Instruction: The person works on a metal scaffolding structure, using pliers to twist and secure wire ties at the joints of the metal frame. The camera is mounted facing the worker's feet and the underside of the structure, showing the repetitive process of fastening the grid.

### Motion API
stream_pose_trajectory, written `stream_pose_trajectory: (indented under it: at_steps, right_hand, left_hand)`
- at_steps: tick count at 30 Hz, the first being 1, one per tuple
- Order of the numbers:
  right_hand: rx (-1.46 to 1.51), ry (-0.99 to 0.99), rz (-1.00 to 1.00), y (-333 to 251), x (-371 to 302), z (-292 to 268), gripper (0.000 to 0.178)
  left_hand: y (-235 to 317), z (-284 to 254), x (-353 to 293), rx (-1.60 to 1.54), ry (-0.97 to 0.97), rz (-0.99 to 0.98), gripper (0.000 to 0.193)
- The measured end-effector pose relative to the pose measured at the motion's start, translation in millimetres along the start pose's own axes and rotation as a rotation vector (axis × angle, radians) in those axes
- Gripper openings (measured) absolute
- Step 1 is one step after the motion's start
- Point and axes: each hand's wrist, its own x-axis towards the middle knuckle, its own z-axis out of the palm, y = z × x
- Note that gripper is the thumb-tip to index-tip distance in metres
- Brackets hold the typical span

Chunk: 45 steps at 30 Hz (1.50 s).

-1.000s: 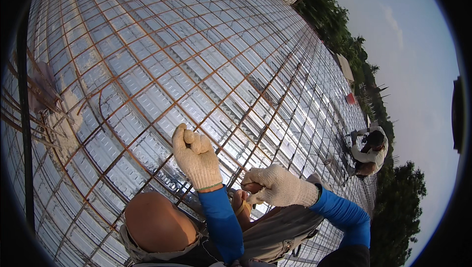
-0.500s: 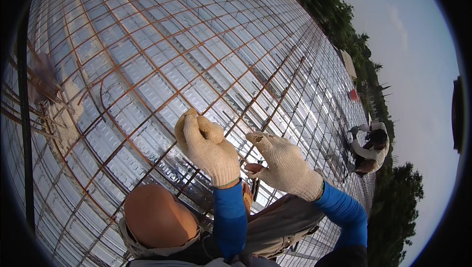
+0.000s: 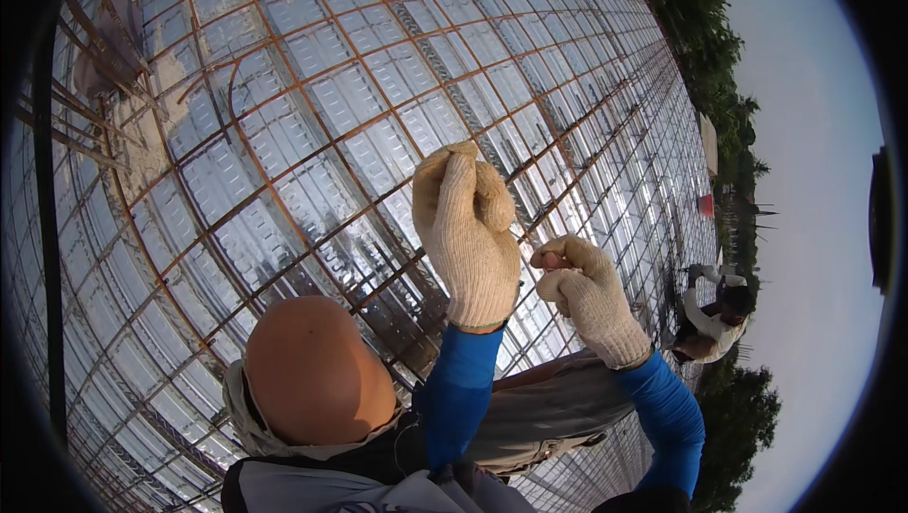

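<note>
Off-white knitted work gloves cover both my hands, with blue sleeves behind them. My left hand (image 3: 468, 239) is raised over the reinforcing bar grid (image 3: 326, 144), its thumb and fingers pinched together. Anything between those fingertips is too small or hidden to make out. Lower and to the right, my right hand (image 3: 596, 305) has its fingers curled in toward the thumb; bare fingertips poke out of the worn glove. What it may grip cannot be seen. Rusty bars cross just beyond both hands, above shiny ribbed metal decking (image 3: 213, 182).
My bent bare knee (image 3: 317, 371) rises at lower left, and my grey trouser leg (image 3: 549, 399) stretches right. Upright bars (image 3: 90, 130) stick out of a rough concrete patch at far left. A co-worker (image 3: 714, 319) crouches on the grid at right, with trees (image 3: 705, 40) beyond.
The view has shifted, so the grid sits higher and further right. My left hand has risen, fingers pinched tighter. My right hand's outstretched fingers have curled in.
</note>
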Motion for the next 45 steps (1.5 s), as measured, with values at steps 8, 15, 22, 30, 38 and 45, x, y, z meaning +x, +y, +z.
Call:
stream_pose_trajectory:
  at_steps: [8,15,22,30,38,45]
  right_hand:
    - [-0.193,-0.207,-0.077,8.5,0.5,-7.8,0.033]
    - [-0.428,-0.228,-0.293,1.8,-1.5,-9.3,0.035]
    - [-0.478,-0.2,-0.303,6.6,-1.9,-6.1,0.04]
    - [-0.814,-0.131,-0.478,11.7,-2.6,-6.8,0.046]
    - [-1.35,-0.013,-0.656,12.8,-5.7,-1.5,0.04]
    - [-1.354,-0.033,-0.547,14.8,-10.3,5.2,0.039]
  left_hand:
    - [5.0,-8.3,4.1,0.05,0.007,-0.036,0.012]
    - [7.4,-11.9,12.0,0.059,0.054,-0.105,0.012]
    - [-4.5,-18.5,18.0,0.074,0.08,-0.01,0.036]
    - [-6.6,-25.3,23.7,0.126,0.08,0.065,0.028]
    - [-9.8,-29.2,24.2,0.184,0.106,0.074,0.018]
    - [-17.3,-24.6,19.2,0.201,0.15,0.064,0.017]
